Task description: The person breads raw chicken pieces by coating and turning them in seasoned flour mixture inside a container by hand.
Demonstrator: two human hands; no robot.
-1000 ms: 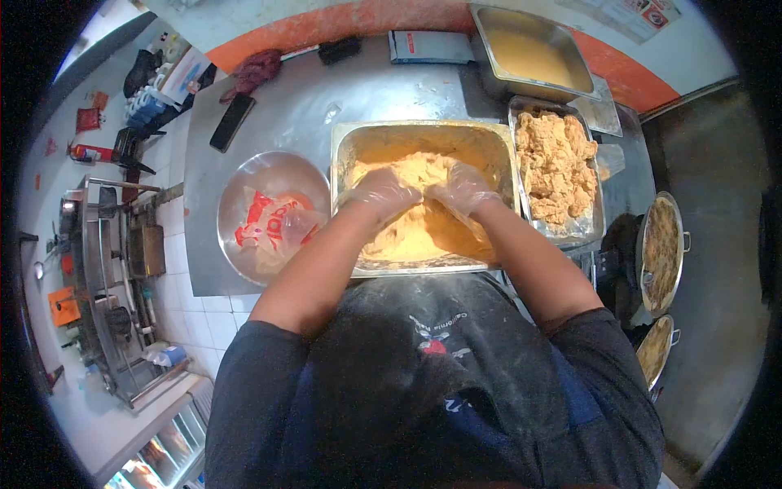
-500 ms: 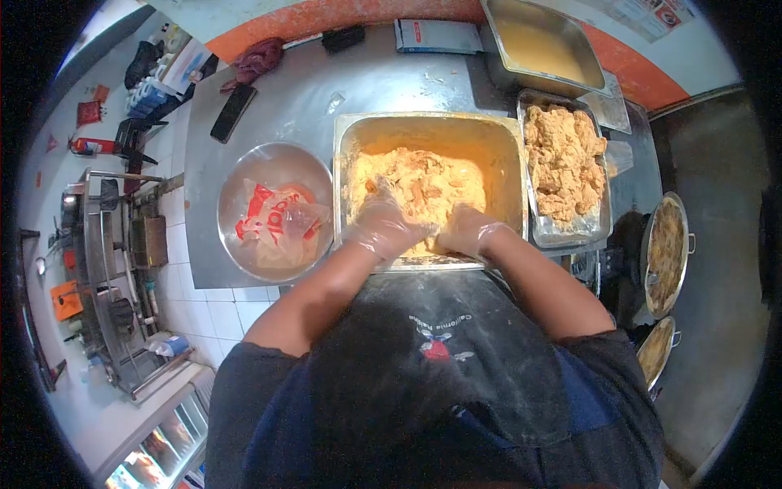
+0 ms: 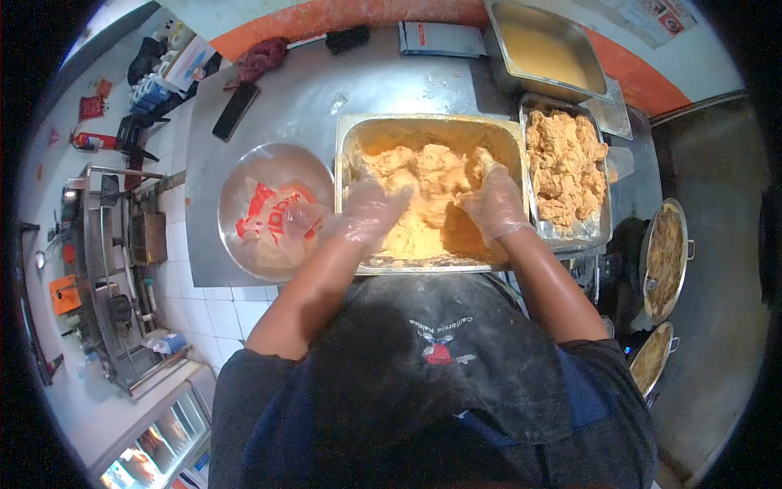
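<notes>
A deep rectangular metal pan (image 3: pixel 432 123) in front of me holds yellowish flour (image 3: pixel 415 239) and several flour-coated chicken pieces (image 3: pixel 436 163). My left hand (image 3: pixel 371 210), in a clear plastic glove, is inside the pan at its left side, thumb apart from the fingers. On the pan's right side, my right hand (image 3: pixel 497 202) is gloved the same way, fingers pointing away from me and thumb spread inward. Both hands flank the chicken, and flour hides some fingertips. Neither hand is visibly closed around a piece.
Left of the pan stands a round steel bowl (image 3: pixel 232 196) with a red-printed plastic bag (image 3: pixel 277 216). A tray (image 3: pixel 582 236) of coated chicken (image 3: pixel 566 167) sits on the right, below a deep pan of yellowish liquid (image 3: pixel 546 53). Two round pots (image 3: pixel 666 261) are at lower right. A phone (image 3: pixel 236 112) lies at the back left.
My hands have moved apart, from close together near the pan's front to its left and right sides. The chicken pieces now show heaped on the flour between them.
</notes>
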